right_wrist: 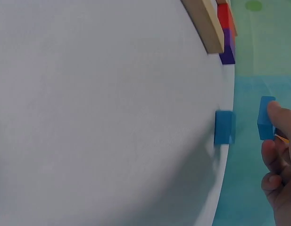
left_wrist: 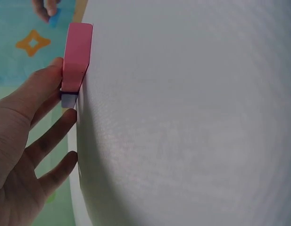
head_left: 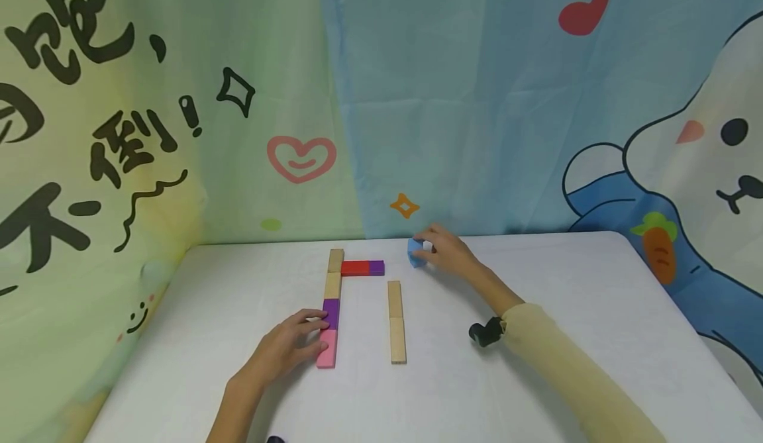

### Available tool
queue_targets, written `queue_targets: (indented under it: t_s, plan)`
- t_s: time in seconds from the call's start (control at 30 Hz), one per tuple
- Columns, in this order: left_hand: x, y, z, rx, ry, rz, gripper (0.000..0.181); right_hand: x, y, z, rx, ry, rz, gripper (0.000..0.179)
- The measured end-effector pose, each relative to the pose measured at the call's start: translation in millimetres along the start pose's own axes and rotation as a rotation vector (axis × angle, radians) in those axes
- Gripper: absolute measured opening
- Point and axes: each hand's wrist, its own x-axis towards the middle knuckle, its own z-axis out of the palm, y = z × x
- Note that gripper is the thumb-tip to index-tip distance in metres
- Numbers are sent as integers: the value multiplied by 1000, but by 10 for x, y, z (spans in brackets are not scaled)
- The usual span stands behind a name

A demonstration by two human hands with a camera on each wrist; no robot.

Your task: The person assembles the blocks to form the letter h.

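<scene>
In the head view my left hand (head_left: pixel 287 350) touches the left side of a row of blocks, by the purple block (head_left: pixel 330 314) and the pink block (head_left: pixel 326 349). In the left wrist view its thumb lies along the pink block (left_wrist: pixel 78 52), the other fingers spread. My right hand (head_left: pixel 448 252) is at the far side of the table. Between its thumb and fingers it pinches a blue block (right_wrist: pixel 264 117), held off the table. A second blue block (right_wrist: pixel 224 127) stands on the tabletop near that hand.
Above the purple block, wooden blocks (head_left: pixel 333 284) continue the row. A red block (head_left: pixel 356 268) and a purple one (head_left: pixel 377 268) branch right from it. Two wooden blocks (head_left: pixel 397 324) form a separate line. All lie on a white table (head_left: pixel 453 390) before a printed curtain (head_left: pixel 417 98).
</scene>
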Motion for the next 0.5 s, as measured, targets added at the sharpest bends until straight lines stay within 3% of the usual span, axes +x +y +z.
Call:
queue_targets:
  t_s: [0.23,0.5]
  plan:
    - [-1,-7,6,7,14,13,40,93,-198,113,-7,-92,-26,36]
    - [0,17,4,-8,-1,-38,39,114,-355,265,-38,-157,-16,34]
